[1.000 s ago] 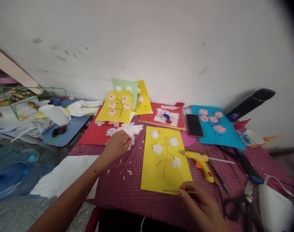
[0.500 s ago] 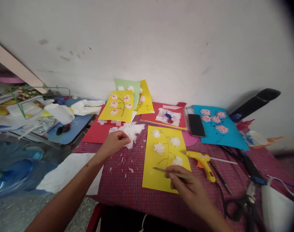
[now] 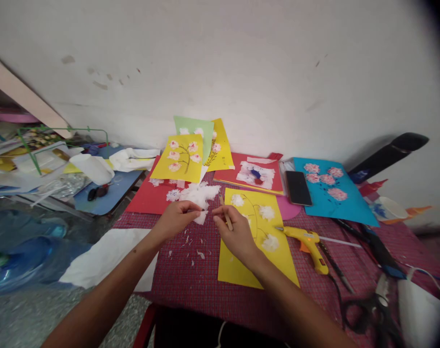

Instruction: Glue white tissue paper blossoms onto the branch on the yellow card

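My left hand (image 3: 179,218) is closed in a pinch just in front of a pile of torn white tissue paper (image 3: 201,193). What its fingertips hold, if anything, is too small to make out. My right hand (image 3: 237,234) faces it, fingertips a small gap away, closed around a slim wooden stick (image 3: 228,222). That hand is above the left side of a yellow card (image 3: 256,270). Fluffy white paper flowers (image 3: 266,212) and thin drawn stems are on the card, and part of it is hidden behind my right hand.
A yellow glue gun (image 3: 308,239) lies against the card's right side. Black scissors (image 3: 375,304) are at the front right, a phone (image 3: 298,187) behind. A blue flower card (image 3: 337,193) lies at right; finished yellow cards (image 3: 179,159) lean at the wall. White scraps dot the cloth.
My right hand has moved up and left from the lower part of the yellow card, with the stick now pointing upward. My left hand has shifted slightly right; the hands are now close together.
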Demonstrator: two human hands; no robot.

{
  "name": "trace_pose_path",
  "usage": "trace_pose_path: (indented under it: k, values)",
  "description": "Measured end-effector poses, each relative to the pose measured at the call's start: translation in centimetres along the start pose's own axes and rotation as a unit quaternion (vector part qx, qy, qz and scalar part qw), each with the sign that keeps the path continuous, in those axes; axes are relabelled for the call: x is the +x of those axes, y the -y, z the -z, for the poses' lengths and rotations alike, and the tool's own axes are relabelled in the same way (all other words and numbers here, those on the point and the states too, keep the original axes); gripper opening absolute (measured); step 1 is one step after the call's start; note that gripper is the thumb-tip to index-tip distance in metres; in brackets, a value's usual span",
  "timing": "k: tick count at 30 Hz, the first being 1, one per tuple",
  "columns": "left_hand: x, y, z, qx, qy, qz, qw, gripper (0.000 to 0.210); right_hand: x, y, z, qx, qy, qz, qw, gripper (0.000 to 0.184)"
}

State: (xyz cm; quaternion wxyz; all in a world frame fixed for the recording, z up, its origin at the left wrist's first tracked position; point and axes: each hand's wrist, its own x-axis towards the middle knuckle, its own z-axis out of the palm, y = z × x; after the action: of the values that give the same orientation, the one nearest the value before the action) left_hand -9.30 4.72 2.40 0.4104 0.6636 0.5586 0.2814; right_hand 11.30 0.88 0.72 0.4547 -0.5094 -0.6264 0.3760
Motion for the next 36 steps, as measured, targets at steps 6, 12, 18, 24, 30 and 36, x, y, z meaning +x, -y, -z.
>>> trace_pose_path:
  k: [6, 12, 18, 24, 30, 36]
  values:
    - [0.0, 0.4, 0.0, -0.001, 0.026, -0.034, 0.999, 0.018, 2.1, -0.8, -2.3, 0.011, -0.002, -0.021, 1.000, 0.008]
    - [0.1, 1.4, 0.4, 0.019, 0.002, -0.030, 0.999, 0.018, 2.6, -1.6, -2.2, 0.016, -0.028, -0.039, 0.999, 0.008]
    - [0.0, 1.2, 0.2, 0.010, 0.026, -0.060, 0.998, 0.018, 2.6, -1.4, -2.7, 0.017, 0.023, -0.017, 0.999, 0.008]
    - [-0.1, 1.5, 0.3, 0.035, 0.017, -0.052, 0.998, 0.017, 2.8, -1.5, -2.7, 0.016, -0.025, -0.022, 0.999, 0.008]
    - [-0.3, 2.2, 0.7, 0.118, -0.024, -0.063, 0.991, 0.019, 2.9, -1.5, -2.3, 0.061, -0.060, -0.042, 0.995, 0.012]
    - [-0.9, 1.6, -0.4, 0.198, -0.126, -0.190, 0.953, 0.032, 2.9, -1.2, -2.0, 0.101, -0.047, -0.044, 0.993, 0.014]
